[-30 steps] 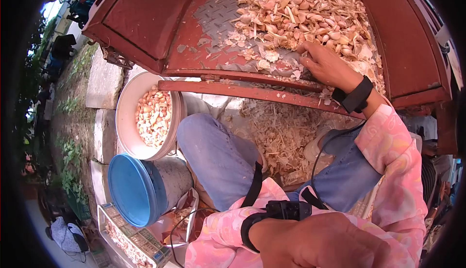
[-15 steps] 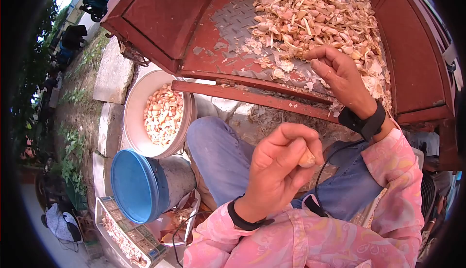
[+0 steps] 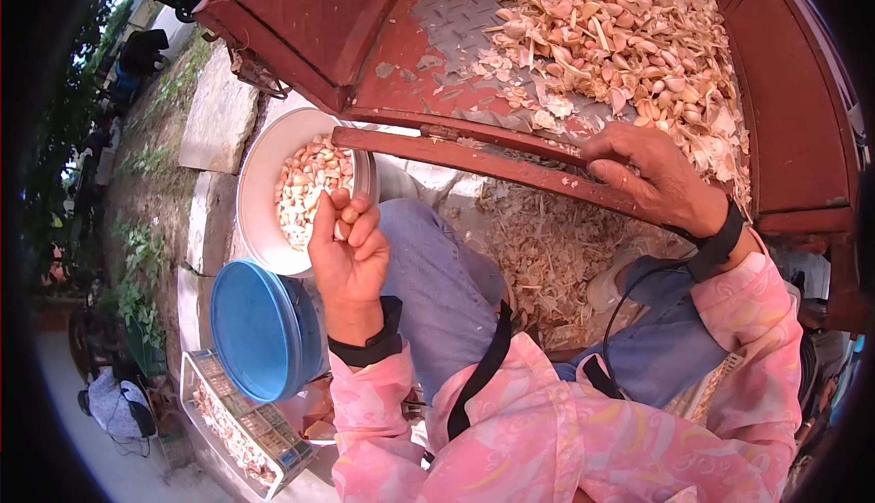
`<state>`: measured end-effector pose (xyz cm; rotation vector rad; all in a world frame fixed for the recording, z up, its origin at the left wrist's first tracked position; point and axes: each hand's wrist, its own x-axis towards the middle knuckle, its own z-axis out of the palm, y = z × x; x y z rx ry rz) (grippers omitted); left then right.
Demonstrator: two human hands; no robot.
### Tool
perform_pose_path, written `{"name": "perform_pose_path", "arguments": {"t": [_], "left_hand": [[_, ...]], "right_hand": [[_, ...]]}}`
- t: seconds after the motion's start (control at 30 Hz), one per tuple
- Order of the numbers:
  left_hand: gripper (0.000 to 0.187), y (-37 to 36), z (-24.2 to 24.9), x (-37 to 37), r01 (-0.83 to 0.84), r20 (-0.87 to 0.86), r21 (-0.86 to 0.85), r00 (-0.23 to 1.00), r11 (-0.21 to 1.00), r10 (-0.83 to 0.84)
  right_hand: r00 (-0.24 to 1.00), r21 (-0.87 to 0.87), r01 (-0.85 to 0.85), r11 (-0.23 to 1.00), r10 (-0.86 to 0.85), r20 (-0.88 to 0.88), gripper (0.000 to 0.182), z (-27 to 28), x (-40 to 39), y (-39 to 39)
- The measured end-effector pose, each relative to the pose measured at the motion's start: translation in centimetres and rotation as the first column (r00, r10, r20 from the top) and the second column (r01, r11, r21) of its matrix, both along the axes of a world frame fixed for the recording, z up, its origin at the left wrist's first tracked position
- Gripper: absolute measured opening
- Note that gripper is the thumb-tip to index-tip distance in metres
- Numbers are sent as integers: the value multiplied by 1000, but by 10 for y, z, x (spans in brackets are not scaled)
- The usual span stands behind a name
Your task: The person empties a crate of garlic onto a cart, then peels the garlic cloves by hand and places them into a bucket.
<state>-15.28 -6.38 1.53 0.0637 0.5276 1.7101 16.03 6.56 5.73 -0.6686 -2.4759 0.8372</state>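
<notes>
Over the right rim of a white bucket [image 3: 252,195], my left hand [image 3: 349,243] is closed round a garlic clove [image 3: 343,229], its palm turned up. Inside the bucket lie many peeled-looking garlic cloves [image 3: 299,184]. My right hand [image 3: 645,173] is at the front edge of a red metal cart bed [image 3: 401,75], its fingers curled; whether anything is between them is hidden. Beyond that hand a heap of garlic cloves and loose skins [image 3: 629,43] covers the right part of the bed.
A blue-lidded bucket [image 3: 255,330] stands below the white one. Near it sits a crate [image 3: 239,430] holding skins. A red bar [image 3: 492,168] runs along the cart's front, above my knees. Skins litter the ground [image 3: 542,261].
My left hand has moved left from above my lap to the white bucket with the clove. My right hand has drawn back from the heap to the cart's front edge.
</notes>
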Motion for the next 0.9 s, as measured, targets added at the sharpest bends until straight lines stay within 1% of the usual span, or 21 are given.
{"name": "perform_pose_path", "arguments": {"t": [0.03, 0.07, 0.1, 0.13, 0.17, 0.2, 0.23, 0.33, 0.37, 0.4, 0.43, 0.47, 0.57, 0.6, 0.63, 0.67, 0.7, 0.73, 0.8, 0.87, 0.9], "left_hand": [[26, -4, -1, -41, -59, -147, 52, 987, 997, 66], [25, -8, -2, -78, -130, -367, 39, 920, 991, 136], [26, -9, -2, -102, -329, -686, -117, 709, 937, 163], [33, -9, 0, -112, -450, -854, -315, 519, 836, -43], [37, -13, -6, -128, -458, -921, -364, 305, 811, -241], [41, -17, -19, -145, -475, -903, -403, 68, 782, -424], [41, -13, -22, -153, -460, -886, -425, 34, 779, -463], [39, 0, -11, -146, -408, -835, -522, 64, 749, -546], [38, 8, -12, -146, -297, -840, -495, -78, 816, -538], [39, 20, -2, -121, -243, -846, -510, -32, 825, -532], [40, 31, 7, -99, -151, -868, -475, -81, 867, -490], [38, 39, 8, -84, -45, -913, -407, -3, 912, -408], [29, 66, 39, 9, 228, -980, -164, 72, 960, -185], [28, 78, 47, 41, 297, -990, -112, 44, 948, -131], [31, 93, 48, 69, 381, -997, -79, -8, 921, -82], [34, 113, 40, 93, 439, -976, 33, -179, 898, 124], [38, 129, 28, 110, 513, -885, 126, -329, 849, 330], [38, 136, 17, 120, 514, -883, 127, -331, 848, 333], [46, 147, 5, 135, 509, -742, -70, -601, 858, 296], [42, 138, 9, 126, 454, -713, -87, -650, 887, 263], [39, 134, 10, 120, 389, -686, -109, -696, 915, 214]], "right_hand": [[997, -22, 61, 998, -60, 39, 14, 2, 3, 2], [998, -27, 60, 998, -59, 35, 14, 2, 4, 3], [995, -20, 88, 996, -87, 45, 14, 1, 6, 3], [992, -13, 117, 993, -116, 56, 13, 1, 8, 4], [988, 25, 125, 992, -126, 88, 13, 0, 10, 6], [987, 22, 132, 991, -134, 87, 13, -2, 12, 9], [983, 34, 166, 985, -168, 67, 12, -4, 13, 12], [959, 44, 265, 963, -268, 88, 14, -7, 12, 22], [928, 84, 353, 932, -361, 97, 15, -13, 14, 29], [872, 145, 458, 877, -475, 119, 17, -15, 26, 35], [840, 248, 483, 840, -524, 139, 19, -21, 37, 42], [814, 349, 491, 798, -563, 144, 21, -29, 43, 53], [783, 264, 507, 821, -567, 258, 30, -32, 40, 67], [790, 243, 479, 844, -535, 299, 32, -32, 34, 68], [794, 250, 452, 856, -514, 326, 34, -33, 26, 67], [794, 251, 452, 856, -515, 325, 34, -33, 21, 67], [830, 233, 419, 877, -475, 292, 35, -32, 16, 66], [863, 217, 386, 897, -434, 258, 36, -30, 14, 64], [883, 223, 358, 907, -407, 236, 37, -30, 20, 61], [845, 322, 384, 865, -470, 255, 34, -30, 28, 58], [873, 382, 409, 829, -478, 101, 27, -29, 28, 59]]}}
